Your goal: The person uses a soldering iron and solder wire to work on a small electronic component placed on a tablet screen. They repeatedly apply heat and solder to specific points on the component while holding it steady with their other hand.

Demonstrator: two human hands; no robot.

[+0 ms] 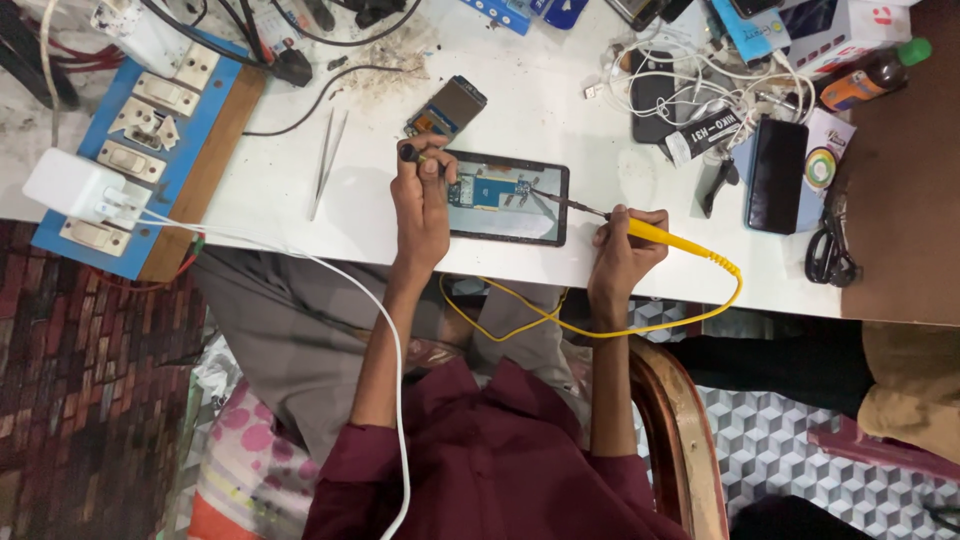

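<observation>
An opened phone [510, 205] lies on the white table [560, 110], its blue circuit board [487, 191] exposed. My left hand [421, 205] rests on the phone's left end and pinches a thin dark-tipped tool [412, 154] above the board. In my right hand [622, 247] I grip a yellow soldering iron [668, 237]. Its dark tip [545, 194] reaches the right edge of the board. The iron's yellow cable [600, 330] loops down off the table edge over my lap.
Tweezers [326, 160] and a small phone part [448, 106] lie left of the phone. A blue switchboard [150, 140] with a white charger [75, 190] sits at far left. Tangled white cables [700, 85], a dark phone [775, 175], boxes and a bottle [875, 72] crowd the right.
</observation>
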